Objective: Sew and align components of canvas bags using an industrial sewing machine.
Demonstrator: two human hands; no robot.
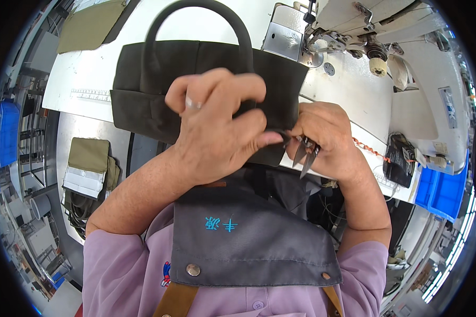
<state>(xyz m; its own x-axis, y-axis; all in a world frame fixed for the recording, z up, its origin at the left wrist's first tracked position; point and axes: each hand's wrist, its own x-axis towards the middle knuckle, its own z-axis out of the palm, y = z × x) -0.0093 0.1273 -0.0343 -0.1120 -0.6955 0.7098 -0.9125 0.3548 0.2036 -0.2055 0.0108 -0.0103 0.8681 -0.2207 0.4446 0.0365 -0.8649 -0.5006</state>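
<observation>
My left hand (217, 119), with a ring on one finger, grips the lower edge of a dark grey fabric bag (159, 84) with a rounded black handle (196, 10). The bag hangs over the edge of the white sewing table (90, 74). My right hand (328, 137) holds small metal thread snips (305, 156) right beside the bag's lower right corner, blades pointing down. The two hands almost touch at the bag's edge.
A white industrial sewing machine (386, 47) stands at the upper right. Olive fabric pieces lie at the table's far left (90, 24) and in a stack to my lower left (87, 164). Blue bins (441, 190) sit at the right. I wear a grey apron (248, 232).
</observation>
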